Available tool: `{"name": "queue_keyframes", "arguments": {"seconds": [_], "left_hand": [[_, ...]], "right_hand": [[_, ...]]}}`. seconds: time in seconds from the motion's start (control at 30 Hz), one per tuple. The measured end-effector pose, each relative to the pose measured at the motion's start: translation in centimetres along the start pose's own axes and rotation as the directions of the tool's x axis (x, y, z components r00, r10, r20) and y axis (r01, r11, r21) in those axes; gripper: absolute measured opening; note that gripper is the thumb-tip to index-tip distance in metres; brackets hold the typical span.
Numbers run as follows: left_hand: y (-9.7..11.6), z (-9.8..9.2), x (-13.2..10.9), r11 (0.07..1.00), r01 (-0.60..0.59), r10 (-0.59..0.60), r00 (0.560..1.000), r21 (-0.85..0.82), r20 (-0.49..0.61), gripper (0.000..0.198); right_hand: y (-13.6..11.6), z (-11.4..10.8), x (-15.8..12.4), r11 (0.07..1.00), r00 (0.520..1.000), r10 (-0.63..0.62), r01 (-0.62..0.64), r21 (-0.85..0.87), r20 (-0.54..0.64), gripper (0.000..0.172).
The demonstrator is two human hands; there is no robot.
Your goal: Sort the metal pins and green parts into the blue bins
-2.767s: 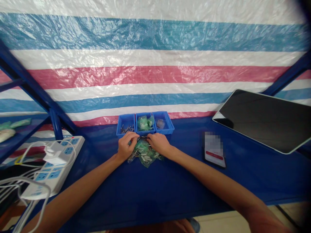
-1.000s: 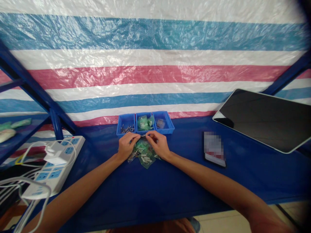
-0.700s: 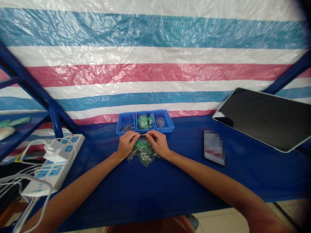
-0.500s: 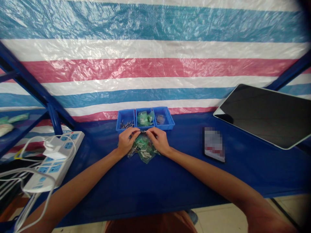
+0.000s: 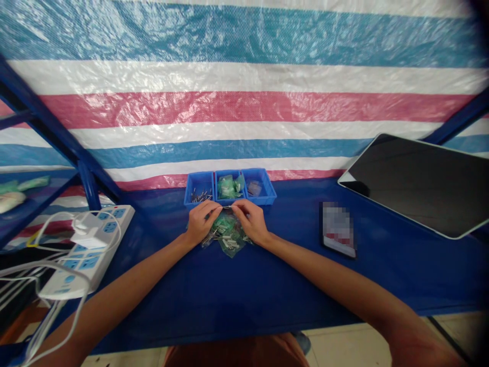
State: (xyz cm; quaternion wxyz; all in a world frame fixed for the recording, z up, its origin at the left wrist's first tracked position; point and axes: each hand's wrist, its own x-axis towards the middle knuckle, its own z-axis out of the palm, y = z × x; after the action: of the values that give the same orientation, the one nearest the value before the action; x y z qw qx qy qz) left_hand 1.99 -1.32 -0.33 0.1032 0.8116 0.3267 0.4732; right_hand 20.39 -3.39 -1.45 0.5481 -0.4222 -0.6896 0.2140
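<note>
Between my two hands runs a thin metal pin-like rod (image 5: 227,207), too small to name more exactly. My left hand (image 5: 199,221) pinches its left end and my right hand (image 5: 252,220) pinches the right end. Below them on the table lie green-tinted clear plastic bags (image 5: 231,239) with small metal pieces in and around them. Just beyond my fingers stands a blue three-compartment tray (image 5: 269,201). Its left compartment holds several thin metal pins (image 5: 201,195), its middle one a green plastic bag (image 5: 228,186), its right one small clear pieces (image 5: 254,188).
On the left a white power strip (image 5: 110,239) carries a plugged-in white adapter (image 5: 89,230) and loose white cables. A phone (image 5: 338,229) lies to the right on the blue table (image 5: 237,295). Behind it rests a dark-screened panel (image 5: 420,178). A striped plastic sheet (image 5: 244,109) closes the back.
The whole view has shifted slightly, with things appearing a little further right. Both hands stay pinched on the rod, and a bit more of it shows between the fingers.
</note>
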Motion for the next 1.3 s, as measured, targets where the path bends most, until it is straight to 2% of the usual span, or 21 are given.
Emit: {"name": "queue_keyframes", "arguments": {"seconds": [0.33,0.53,0.7,1.07,1.3], "left_hand": [[0.05,0.16,-0.03,0.999,0.036,-0.035,0.999,0.004,-0.041,0.012],[0.13,-0.04,0.03,0.999,0.027,-0.026,0.999,0.021,-0.036,0.011],[0.03,-0.05,-0.04,1.000,0.012,-0.010,0.998,0.029,-0.059,0.012],[0.02,-0.07,-0.01,0.999,0.017,-0.015,0.999,0.040,-0.041,0.011],[-0.06,0.05,-0.17,1.000,0.016,-0.014,0.997,0.027,-0.082,0.010]], "right_hand": [[-0.18,-0.28,0.02,0.998,1.000,-0.014,0.016,-0.054,0.021,0.032],[-0.19,-0.06,-0.03,1.000,1.000,0.011,-0.011,0.022,0.006,0.026],[-0.09,-0.03,-0.19,1.000,1.000,0.012,-0.012,0.012,0.018,0.024],[-0.48,-0.19,0.17,0.997,0.998,-0.054,0.056,-0.054,0.039,0.026],[0.17,0.09,0.15,0.992,0.992,-0.075,0.085,-0.094,0.099,0.030]]}}
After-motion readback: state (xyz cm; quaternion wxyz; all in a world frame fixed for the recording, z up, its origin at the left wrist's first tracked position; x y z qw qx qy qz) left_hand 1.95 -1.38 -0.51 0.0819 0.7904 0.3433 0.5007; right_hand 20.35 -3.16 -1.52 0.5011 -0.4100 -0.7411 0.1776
